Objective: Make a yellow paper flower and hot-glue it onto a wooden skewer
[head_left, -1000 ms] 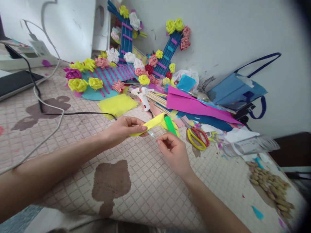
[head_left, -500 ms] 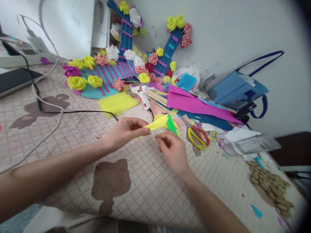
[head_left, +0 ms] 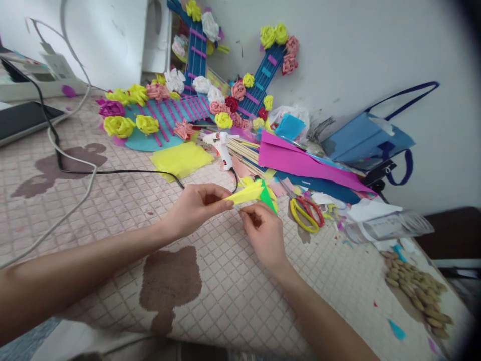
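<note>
The yellow strip [head_left: 246, 192] has shifted rightward with the left hand [head_left: 199, 208], which pinches it well inside the near edge of the counter [head_left: 233, 286], and might crease if the right hand [head_left: 266, 235], fingers curled, hold unclear, tugs it.

Yellow strip [head_left: 247, 192] in left hand [head_left: 195, 209]: matt paper. Glue gun [head_left: 222, 149] beyond that hand: smooth, kinda glossy plastic.
</note>
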Tool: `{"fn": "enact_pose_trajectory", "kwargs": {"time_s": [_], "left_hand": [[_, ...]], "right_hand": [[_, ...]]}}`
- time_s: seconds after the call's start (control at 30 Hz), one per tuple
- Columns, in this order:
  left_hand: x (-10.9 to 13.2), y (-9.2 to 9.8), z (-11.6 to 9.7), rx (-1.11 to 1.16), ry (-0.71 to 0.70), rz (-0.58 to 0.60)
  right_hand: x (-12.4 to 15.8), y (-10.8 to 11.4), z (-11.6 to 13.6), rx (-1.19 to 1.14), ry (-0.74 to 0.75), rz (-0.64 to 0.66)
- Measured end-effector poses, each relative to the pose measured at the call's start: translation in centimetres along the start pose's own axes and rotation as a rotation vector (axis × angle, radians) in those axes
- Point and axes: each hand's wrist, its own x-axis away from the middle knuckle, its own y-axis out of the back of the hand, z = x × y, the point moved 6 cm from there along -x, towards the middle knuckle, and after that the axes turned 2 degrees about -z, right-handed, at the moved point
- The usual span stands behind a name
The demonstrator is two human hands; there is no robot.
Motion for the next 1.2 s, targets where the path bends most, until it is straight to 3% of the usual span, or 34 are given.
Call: {"fn": "enact_pose_trajectory", "kwargs": {"time_s": [0.4,0.73,0.97,1.2], "left_hand": [[0.1,-0.1,0.2,-0.042,-0.005,0.013],[-0.3,0.3,0.8,-0.089,0.166,0.122],[-0.7,0.7,1.3,0.171,0.350,0.089],[-0.6,0.7,1.9,0.224,0.385,0.112]], "right_hand": [[-0.2,0.0,-0.5,-0.038,-0.016,0.019],[-0.4,0.2,-0.4,-0.033,0.074,0.091],[-0.6,0.1,-1.9,-0.325,-0.163,0.136],[-0.3,-1.1,-1.4,-0.590,-0.191,0.352]]}}
